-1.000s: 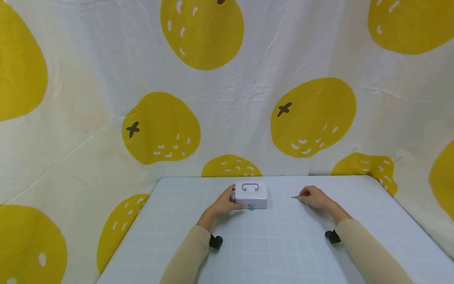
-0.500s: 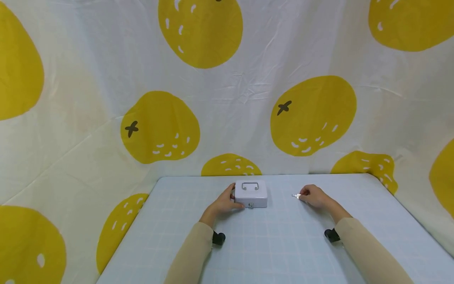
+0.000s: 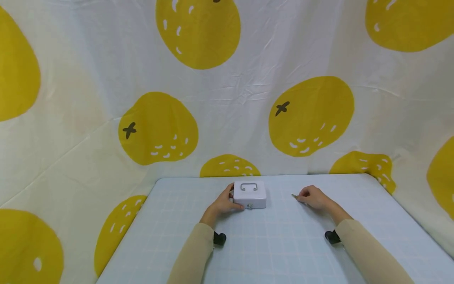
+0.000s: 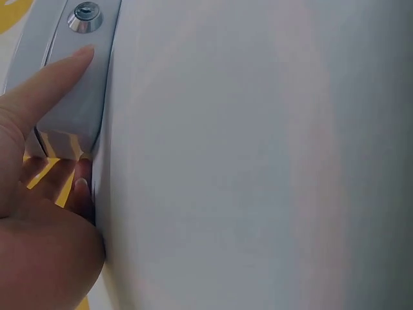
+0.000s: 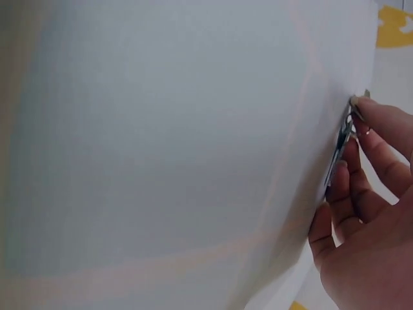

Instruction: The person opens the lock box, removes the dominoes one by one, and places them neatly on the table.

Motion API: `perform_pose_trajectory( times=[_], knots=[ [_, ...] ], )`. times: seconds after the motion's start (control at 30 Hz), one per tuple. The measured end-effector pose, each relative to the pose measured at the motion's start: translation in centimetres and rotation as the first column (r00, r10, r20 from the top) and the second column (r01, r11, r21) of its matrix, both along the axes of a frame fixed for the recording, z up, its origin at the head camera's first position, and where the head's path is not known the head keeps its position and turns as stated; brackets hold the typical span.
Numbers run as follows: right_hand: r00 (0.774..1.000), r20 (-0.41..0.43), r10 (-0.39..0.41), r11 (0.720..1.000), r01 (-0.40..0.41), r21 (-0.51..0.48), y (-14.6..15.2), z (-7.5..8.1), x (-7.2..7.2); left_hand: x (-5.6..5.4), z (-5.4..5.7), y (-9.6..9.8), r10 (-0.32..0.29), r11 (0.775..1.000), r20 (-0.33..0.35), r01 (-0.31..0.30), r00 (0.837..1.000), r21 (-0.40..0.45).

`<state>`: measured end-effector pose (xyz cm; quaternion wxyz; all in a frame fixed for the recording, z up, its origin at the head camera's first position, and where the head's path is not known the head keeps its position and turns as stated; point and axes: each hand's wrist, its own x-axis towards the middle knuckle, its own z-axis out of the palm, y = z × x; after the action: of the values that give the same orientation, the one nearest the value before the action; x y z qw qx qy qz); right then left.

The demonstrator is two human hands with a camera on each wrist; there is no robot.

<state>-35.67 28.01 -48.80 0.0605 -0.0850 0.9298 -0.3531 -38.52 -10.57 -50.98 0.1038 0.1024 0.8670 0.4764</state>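
Observation:
A small white cash box (image 3: 250, 202) stands closed on the table, its metal handle folded on the lid. My left hand (image 3: 223, 202) grips its left end. In the left wrist view the thumb (image 4: 61, 74) lies along the front face just below the lock (image 4: 85, 16), while the other fingers bend around the side, partly hidden. To the right of the box, apart from it, my right hand (image 3: 314, 197) pinches a small key (image 3: 294, 196) between thumb and fingertips. The right wrist view shows a second key (image 5: 339, 152) hanging from a ring against the fingers.
A pale blue checked cloth covers the table (image 3: 262, 248). Behind it hangs a white curtain (image 3: 234, 118) printed with yellow fruit. Black wrist cameras (image 3: 220, 238) sit at both sleeve cuffs.
The key in my right fingers has turned slightly; it caught the light half a second ago and looks darker now. Both hands and the cash box keep nearly the same places.

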Motion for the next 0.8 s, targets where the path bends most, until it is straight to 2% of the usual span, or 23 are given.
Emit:
perform_pose_trajectory(
  times=[0.4,0.67,0.8],
  knots=[
    [0.999,0.036,0.027,0.997,-0.024,-0.074,-0.3,0.4,0.9,0.1,0.4,-0.4,-0.041,0.997,-0.009,0.041,0.999,0.06],
    [0.997,0.027,0.073,0.98,-0.066,-0.186,-0.3,0.2,1.4,-0.2,0.0,-0.4,-0.043,0.998,-0.005,0.043,0.999,0.046],
    [0.996,0.013,0.085,0.978,-0.081,-0.192,-0.7,0.1,1.6,-0.5,-0.2,-0.6,-0.035,0.999,-0.002,0.035,0.999,0.035]
  ],
)
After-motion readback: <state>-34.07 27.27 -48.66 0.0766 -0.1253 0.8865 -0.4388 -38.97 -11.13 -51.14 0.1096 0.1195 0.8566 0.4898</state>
